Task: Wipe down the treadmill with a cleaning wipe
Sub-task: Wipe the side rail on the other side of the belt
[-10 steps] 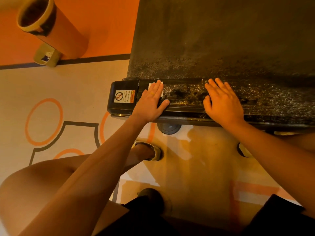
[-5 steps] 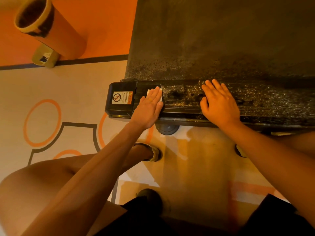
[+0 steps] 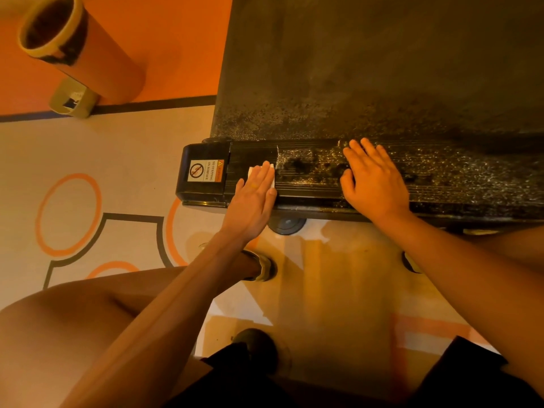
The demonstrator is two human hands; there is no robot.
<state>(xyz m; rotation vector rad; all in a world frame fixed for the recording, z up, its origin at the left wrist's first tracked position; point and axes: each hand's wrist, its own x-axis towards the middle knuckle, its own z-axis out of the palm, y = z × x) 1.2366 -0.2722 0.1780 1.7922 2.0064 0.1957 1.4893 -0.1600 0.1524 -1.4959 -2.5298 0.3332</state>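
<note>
Floor (image 3: 103, 148): pale, matte, with printed markings. One full orange ring (image 3: 69, 214) at left; parts of two more rings near it. A dark outline (image 3: 132, 219) with rounded corners runs between the rings. A black stripe (image 3: 147, 106) divides the pale area from the solid orange zone (image 3: 182, 48) at upper left.

Orange cylindrical bin (image 3: 97, 60) stands on the orange zone: yellowish rim, dark inside, leaning in the wide-angle view. Small beige box (image 3: 72, 98) touches its base, on the stripe.

Orange rectangular marking (image 3: 426, 328) at lower right.
</note>
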